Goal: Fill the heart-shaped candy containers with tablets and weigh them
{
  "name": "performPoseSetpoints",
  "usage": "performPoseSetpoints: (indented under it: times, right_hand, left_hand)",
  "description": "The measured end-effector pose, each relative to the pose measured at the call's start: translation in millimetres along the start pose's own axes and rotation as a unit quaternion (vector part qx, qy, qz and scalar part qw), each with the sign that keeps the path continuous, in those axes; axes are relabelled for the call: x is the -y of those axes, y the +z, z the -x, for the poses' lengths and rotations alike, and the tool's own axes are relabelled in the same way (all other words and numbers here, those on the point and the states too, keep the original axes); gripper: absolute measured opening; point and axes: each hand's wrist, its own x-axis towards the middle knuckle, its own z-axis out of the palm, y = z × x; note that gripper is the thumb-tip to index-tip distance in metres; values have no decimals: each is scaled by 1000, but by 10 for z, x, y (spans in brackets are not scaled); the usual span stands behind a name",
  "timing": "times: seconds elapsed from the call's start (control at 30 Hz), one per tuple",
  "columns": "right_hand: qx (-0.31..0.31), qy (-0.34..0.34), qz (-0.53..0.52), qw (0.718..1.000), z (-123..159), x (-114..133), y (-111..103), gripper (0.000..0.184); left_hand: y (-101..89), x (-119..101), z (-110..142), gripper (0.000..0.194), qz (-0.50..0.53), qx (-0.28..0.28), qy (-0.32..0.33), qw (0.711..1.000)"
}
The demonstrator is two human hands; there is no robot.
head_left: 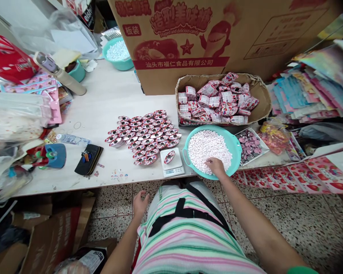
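Hands: two. The right hand reaches over the near rim of one basin, its fingers drawn together at the pellets; from where I stand, I cannot tell whether it grips any. The pellets, too many to count, lie in the basin under and beyond this hand. The left hand hangs below the table edge, loosely curled, with nothing visible in it.

Between the hands, at the table edge: one scale, bearing one oval pack. Ahead of the left hand: one cluster of similar packs, over two dozen, too crowded for an exact count. Beyond the right hand: one box heaped with dozens of wrapped packs. To its right: one tray of pink discs, uncounted. Forward and left of the left hand: one wallet and one bottle.
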Motion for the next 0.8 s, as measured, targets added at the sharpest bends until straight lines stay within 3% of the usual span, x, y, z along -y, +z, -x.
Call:
performPoseSetpoints:
  times: [0.5, 0.8]
  right_hand:
    - [17, 0, 15, 1000, 107, 38, -69, 9]
    - [-9, 45, -15, 999, 84, -10, -103, 14]
  left_hand:
    - [41, 159, 41, 31, 7, 3, 2, 1000]
    - [83, 171, 34, 34, 17, -12, -14, 1000]
